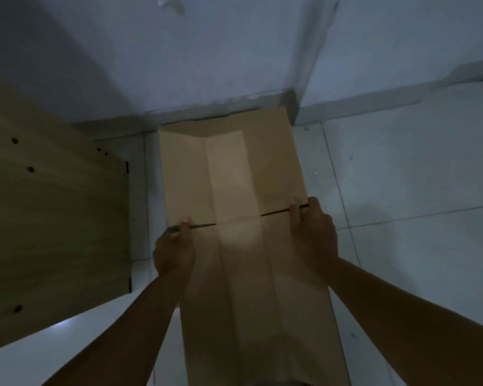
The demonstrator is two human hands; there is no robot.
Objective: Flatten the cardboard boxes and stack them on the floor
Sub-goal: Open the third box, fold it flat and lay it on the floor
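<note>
I have a flattened cardboard box (234, 207) held out in front of me, one hand on each long edge. My left hand (175, 253) grasps the left edge, thumb lying on top right at the end of a dark slit (200, 225) cut in from that side; the rest of my fingers go under the board, where I cannot see them. My right hand (314, 235) grasps the right edge the same way, with a thumb (294, 215) on top beside the matching slit (279, 212) and the other fingers curled round the rim.

Beyond my fingers the box runs away from me as a long panel with lengthwise creases, its far end reaching the base of the wall (207, 65) in the corner of the room. Behind my fingers, towards my body, it runs on between my forearms and out of the bottom of the view. Whether its far end touches the floor I cannot tell.

Below and to the right of my right hand is pale tiled floor (402, 168). To the left of my left hand, well apart from it, lies a wooden board (53, 218) with a few small dark holes, and nearer me on that side a white surface (67, 341).
</note>
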